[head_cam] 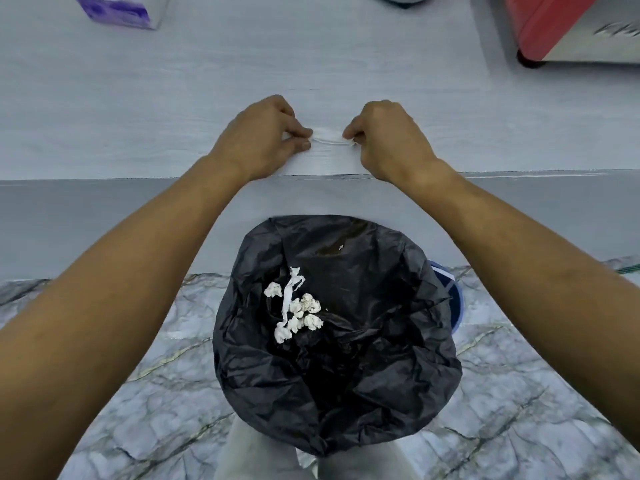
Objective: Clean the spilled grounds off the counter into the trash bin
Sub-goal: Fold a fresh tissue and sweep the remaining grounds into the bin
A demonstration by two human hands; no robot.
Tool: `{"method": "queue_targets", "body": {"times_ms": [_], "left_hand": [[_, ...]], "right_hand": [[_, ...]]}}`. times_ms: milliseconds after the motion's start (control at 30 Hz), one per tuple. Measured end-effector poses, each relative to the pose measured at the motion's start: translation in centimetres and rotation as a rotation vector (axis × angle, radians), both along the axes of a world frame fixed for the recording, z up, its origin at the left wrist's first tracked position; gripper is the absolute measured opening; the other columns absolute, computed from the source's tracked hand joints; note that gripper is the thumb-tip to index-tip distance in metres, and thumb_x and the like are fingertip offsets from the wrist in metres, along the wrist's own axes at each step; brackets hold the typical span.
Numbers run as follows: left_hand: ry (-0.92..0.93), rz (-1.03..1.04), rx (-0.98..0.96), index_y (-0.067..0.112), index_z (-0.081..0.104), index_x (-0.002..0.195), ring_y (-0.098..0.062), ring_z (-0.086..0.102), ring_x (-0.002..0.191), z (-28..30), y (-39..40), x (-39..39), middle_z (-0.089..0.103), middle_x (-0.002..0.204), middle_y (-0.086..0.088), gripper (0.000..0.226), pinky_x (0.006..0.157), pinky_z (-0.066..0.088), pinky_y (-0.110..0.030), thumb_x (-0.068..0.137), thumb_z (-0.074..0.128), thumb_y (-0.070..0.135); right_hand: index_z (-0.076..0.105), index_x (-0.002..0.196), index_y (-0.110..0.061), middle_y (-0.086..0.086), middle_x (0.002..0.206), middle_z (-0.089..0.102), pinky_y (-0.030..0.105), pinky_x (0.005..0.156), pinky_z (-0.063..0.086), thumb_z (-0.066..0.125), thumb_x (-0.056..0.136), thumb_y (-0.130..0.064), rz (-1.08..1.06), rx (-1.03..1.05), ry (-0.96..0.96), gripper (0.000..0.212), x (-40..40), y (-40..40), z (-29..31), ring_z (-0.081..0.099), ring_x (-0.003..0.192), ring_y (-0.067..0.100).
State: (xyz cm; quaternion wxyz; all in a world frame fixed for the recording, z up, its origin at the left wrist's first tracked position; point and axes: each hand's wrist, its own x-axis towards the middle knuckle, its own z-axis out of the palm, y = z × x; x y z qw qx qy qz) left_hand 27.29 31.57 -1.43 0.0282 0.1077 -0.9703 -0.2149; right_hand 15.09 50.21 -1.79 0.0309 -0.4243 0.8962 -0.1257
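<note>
On the pale grey wood-grain counter [138, 109], the left hand [263, 136] and right hand [384, 138] each pinch one end of a thin white tissue [328, 136], just far of the black-bagged trash bin [332, 341] on the floor. No spilled grounds can be made out, so any caught in the tissue could scatter onto the marble-patterned floor [519, 427] if it tears or tips. No writing is readable on the purple-and-white box [121, 8] far left.

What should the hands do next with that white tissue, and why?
Probably draw the tissue toward the counter edge. Both the left hand and right hand pinch its ends, and the trash bin sits just below.
</note>
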Motion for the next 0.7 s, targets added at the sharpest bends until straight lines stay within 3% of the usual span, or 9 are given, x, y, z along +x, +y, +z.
{"method": "queue_targets", "body": {"times_ms": [133,267,433,533,700], "left_hand": [[-0.023,-0.081,0.007,0.028,0.068,0.125,-0.012,0.053,0.098,-0.6,0.1,1.6,0.054,0.124,0.006,0.03,0.092,0.044,-0.031,0.098,0.058,0.036],[0.0,-0.143,0.014,0.028,0.074,0.114,-0.012,0.061,0.096,-0.1,0.2,2.2,0.068,0.114,0.005,0.023,0.09,0.05,-0.033,0.095,0.064,0.022],[-0.001,-0.019,0.065,0.033,0.075,0.096,-0.005,0.063,0.073,1.2,1.1,2.5,0.073,0.092,0.015,0.012,0.08,0.056,-0.037,0.085,0.07,0.037],[-0.027,0.007,0.086,0.032,0.074,0.092,-0.007,0.064,0.072,1.4,2.1,3.4,0.072,0.088,0.014,0.013,0.077,0.057,-0.038,0.083,0.068,0.038],[-0.012,0.024,0.074,0.037,0.073,0.097,-0.01,0.059,0.079,0.5,4.5,6.8,0.069,0.096,0.015,0.018,0.075,0.051,-0.032,0.084,0.061,0.04]], "right_hand": [[0.074,0.113,-0.016,0.006,0.109,0.069,0.03,0.076,0.052,0.057,0.087,0.008,0.028,0.019,0.013,0.039,0.6,1.2,-0.5,0.064,0.098,0.023],[0.075,0.107,-0.017,0.0,0.098,0.074,0.028,0.075,0.053,0.056,0.086,0.007,0.041,0.021,-0.039,0.037,0.8,1.7,0.1,0.067,0.09,0.018],[0.073,0.096,-0.021,-0.009,0.092,0.072,0.028,0.074,0.049,0.063,0.09,-0.013,0.015,0.014,-0.152,0.015,1.2,2.3,1.7,0.061,0.085,0.009],[0.073,0.094,-0.022,-0.007,0.094,0.068,0.032,0.075,0.05,0.067,0.089,-0.026,0.047,0.002,-0.159,0.009,2.4,3.3,1.7,0.061,0.089,0.014],[0.067,0.094,-0.026,-0.01,0.091,0.067,0.029,0.071,0.046,0.062,0.087,-0.027,0.057,-0.012,-0.27,0.009,5.9,6.4,1.0,0.057,0.078,0.011]]}}
